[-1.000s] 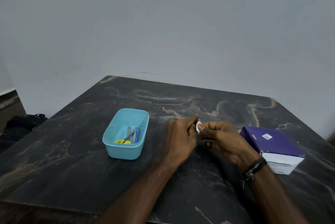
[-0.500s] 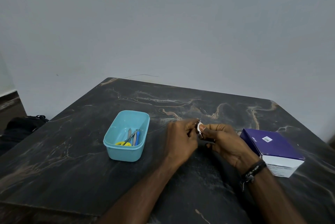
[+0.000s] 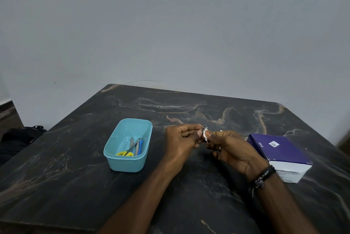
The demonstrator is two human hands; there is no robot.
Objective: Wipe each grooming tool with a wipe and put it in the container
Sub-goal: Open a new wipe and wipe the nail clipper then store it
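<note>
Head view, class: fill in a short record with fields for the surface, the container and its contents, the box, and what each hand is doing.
surface: dark marbled table
container: light blue tub, left of the hands
contents: yellow-handled scissors, a blue-handled tool, other metal tools
box: purple and white box, right of the hands
left hand: pinches a small metal tool, type unclear
right hand: presses a white wipe against that tool
task state: tool not yet in the tub

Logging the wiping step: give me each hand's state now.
Left hand: pinches a small metal tool.
Right hand: pinches the white wipe against it.
</note>
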